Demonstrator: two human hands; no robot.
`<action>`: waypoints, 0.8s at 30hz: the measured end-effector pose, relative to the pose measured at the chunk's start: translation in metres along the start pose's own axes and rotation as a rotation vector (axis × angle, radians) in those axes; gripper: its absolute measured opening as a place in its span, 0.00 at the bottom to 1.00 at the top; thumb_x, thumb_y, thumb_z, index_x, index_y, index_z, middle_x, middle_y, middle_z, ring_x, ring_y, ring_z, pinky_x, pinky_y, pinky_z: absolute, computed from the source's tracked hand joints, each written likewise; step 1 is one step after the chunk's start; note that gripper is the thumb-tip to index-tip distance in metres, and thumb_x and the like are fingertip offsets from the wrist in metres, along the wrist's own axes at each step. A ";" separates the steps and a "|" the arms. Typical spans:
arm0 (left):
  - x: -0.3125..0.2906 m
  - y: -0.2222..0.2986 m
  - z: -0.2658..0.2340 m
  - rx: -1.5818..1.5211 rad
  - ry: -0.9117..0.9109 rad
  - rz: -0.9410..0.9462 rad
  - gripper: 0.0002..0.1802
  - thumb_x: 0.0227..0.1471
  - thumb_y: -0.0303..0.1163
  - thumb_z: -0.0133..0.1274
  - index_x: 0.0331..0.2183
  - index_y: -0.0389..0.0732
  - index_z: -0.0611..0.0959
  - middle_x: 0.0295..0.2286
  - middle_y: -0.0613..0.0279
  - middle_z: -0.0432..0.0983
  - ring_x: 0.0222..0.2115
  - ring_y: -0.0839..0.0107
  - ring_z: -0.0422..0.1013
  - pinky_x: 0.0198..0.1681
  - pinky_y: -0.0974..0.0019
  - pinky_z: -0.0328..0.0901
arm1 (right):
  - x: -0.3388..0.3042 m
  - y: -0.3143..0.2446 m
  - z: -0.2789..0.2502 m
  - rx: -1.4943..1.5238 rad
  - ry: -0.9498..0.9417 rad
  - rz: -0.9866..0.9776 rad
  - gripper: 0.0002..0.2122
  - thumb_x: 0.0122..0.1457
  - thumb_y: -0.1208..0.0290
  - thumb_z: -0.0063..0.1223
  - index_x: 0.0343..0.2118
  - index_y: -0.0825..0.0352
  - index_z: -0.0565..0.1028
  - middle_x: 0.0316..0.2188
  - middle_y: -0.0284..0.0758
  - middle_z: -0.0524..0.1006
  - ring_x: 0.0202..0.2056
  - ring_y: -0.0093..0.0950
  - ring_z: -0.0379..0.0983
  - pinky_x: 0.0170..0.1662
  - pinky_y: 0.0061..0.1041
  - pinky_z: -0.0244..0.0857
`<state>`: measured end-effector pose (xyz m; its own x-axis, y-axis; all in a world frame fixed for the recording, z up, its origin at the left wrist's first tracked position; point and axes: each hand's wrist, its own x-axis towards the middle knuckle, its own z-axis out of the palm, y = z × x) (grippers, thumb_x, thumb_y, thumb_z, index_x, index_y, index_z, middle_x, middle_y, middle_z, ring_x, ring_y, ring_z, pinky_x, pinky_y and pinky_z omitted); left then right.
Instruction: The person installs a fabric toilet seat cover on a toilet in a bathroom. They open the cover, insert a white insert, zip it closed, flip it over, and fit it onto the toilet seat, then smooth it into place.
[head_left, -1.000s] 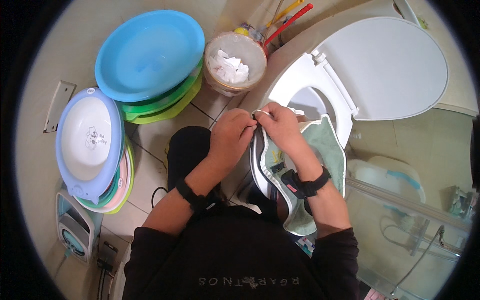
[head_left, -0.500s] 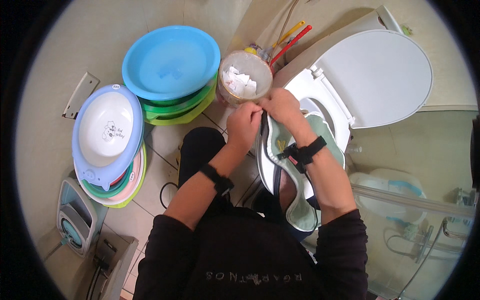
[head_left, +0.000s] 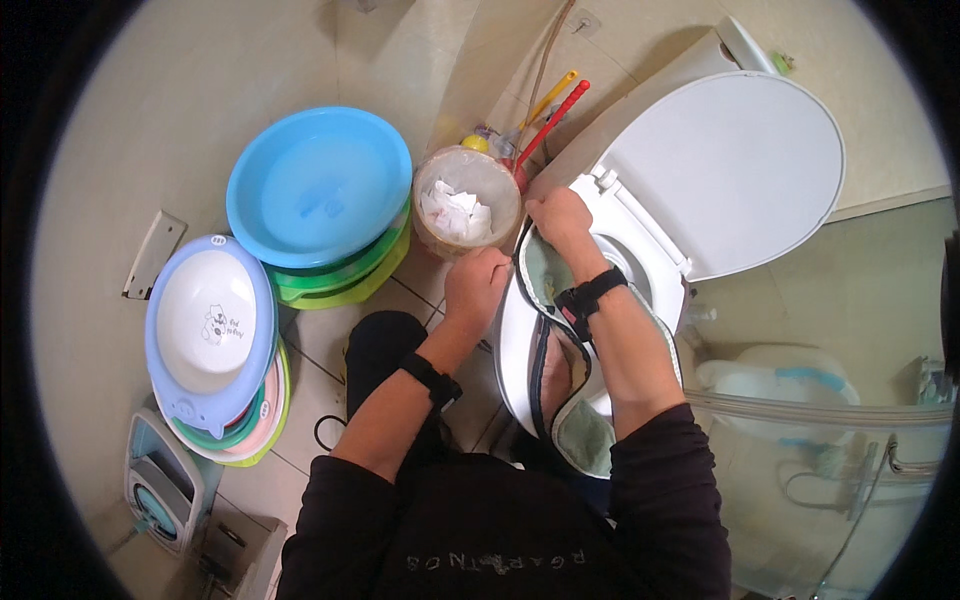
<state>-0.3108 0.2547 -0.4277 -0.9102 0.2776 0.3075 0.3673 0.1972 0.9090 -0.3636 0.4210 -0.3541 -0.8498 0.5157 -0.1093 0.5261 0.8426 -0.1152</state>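
Note:
A green fabric toilet seat cover (head_left: 584, 440) with a dark zip-like edge and pale trim lies over the left part of the white toilet seat (head_left: 513, 362). My left hand (head_left: 474, 287) is closed at the cover's left edge, pinching the dark border. Further up, my right hand (head_left: 563, 217) grips the cover's upper end in a closed fist. Between the hands the cover gapes, showing its inside. My right forearm hides part of it. The raised lid (head_left: 730, 170) leans back behind the seat.
A waste bin (head_left: 425, 232) with crumpled paper stands just beyond my hands, beside red-handled (head_left: 555, 125) and yellow-handled tools. Stacked basins, a blue one (head_left: 320, 185) and a pig-shaped one (head_left: 205, 320), are at left. A glass shower screen (head_left: 830, 300) is at right.
My hands have moved slightly apart, my right one up and away from the left. The cover's upper end has been spread wider. The whole view has shifted a little.

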 end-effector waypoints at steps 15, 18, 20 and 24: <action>0.052 -0.013 0.040 -0.086 -0.006 0.020 0.04 0.49 0.26 0.55 0.30 0.36 0.81 0.25 0.51 0.77 0.26 0.60 0.75 0.32 0.63 0.68 | 0.052 0.023 -0.010 0.001 0.090 0.081 0.15 0.52 0.60 0.52 0.33 0.67 0.81 0.35 0.47 0.80 0.39 0.45 0.78 0.42 0.40 0.71; 0.043 -0.019 0.040 -0.166 -0.015 -0.109 0.04 0.49 0.26 0.55 0.29 0.35 0.81 0.24 0.55 0.78 0.24 0.66 0.74 0.31 0.64 0.68 | 0.043 0.016 -0.008 0.018 0.087 0.026 0.16 0.52 0.59 0.55 0.33 0.68 0.81 0.35 0.45 0.80 0.38 0.44 0.78 0.41 0.41 0.71; 0.044 -0.023 0.043 -0.204 -0.020 -0.172 0.04 0.50 0.25 0.54 0.29 0.34 0.80 0.25 0.59 0.78 0.24 0.73 0.73 0.31 0.67 0.68 | 0.029 0.019 -0.017 0.016 0.169 -0.087 0.17 0.53 0.56 0.57 0.35 0.67 0.80 0.35 0.43 0.79 0.39 0.44 0.77 0.40 0.40 0.70; 0.061 -0.032 0.053 -0.427 -0.107 -0.262 0.05 0.52 0.22 0.52 0.33 0.32 0.79 0.25 0.61 0.78 0.25 0.76 0.73 0.31 0.72 0.68 | -0.030 0.036 -0.057 0.007 0.391 -0.479 0.18 0.53 0.56 0.59 0.39 0.66 0.76 0.38 0.41 0.76 0.39 0.43 0.74 0.39 0.38 0.69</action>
<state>-0.3676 0.3150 -0.4529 -0.9282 0.3694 0.0440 -0.0019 -0.1230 0.9924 -0.3207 0.4450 -0.2984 -0.9400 0.1000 0.3261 0.0821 0.9943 -0.0683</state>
